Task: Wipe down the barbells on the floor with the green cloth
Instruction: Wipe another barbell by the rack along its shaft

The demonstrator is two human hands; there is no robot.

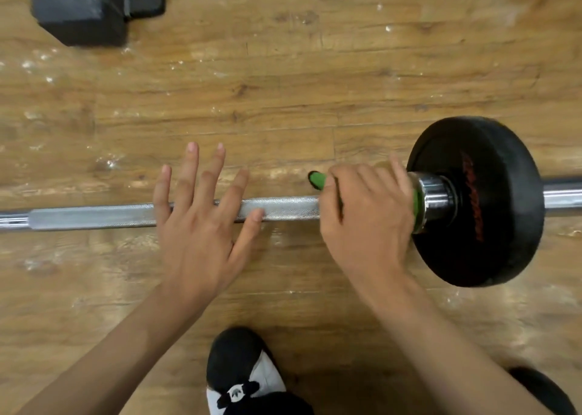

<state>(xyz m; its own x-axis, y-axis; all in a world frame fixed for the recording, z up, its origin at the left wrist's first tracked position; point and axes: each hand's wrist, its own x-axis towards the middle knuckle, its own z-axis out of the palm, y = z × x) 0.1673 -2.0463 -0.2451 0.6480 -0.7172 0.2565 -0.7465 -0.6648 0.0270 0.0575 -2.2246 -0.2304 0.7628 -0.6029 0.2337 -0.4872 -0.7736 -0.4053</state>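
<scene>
On a wooden floor (283, 84), a barbell (283, 208) is steadied by the left hand (201, 225) — fingers spread flat across its knurled shaft — while the green cloth (316, 180) is gripped around the bar by the right hand (365, 213), beside the black weight plate (482, 200), likely for wiping.

We work from one head-worn, wide-angle view. It faces forward and steeply down at the wooden floor (283, 68), close above the person's forearms (126, 348), which enter from the bottom edge. The barbell (283, 208) crosses mid-frame from left to right, near the lens. A shoe (239, 367) marks the near edge of the field and a blurred dumbbell (82, 8) the far corner.
</scene>
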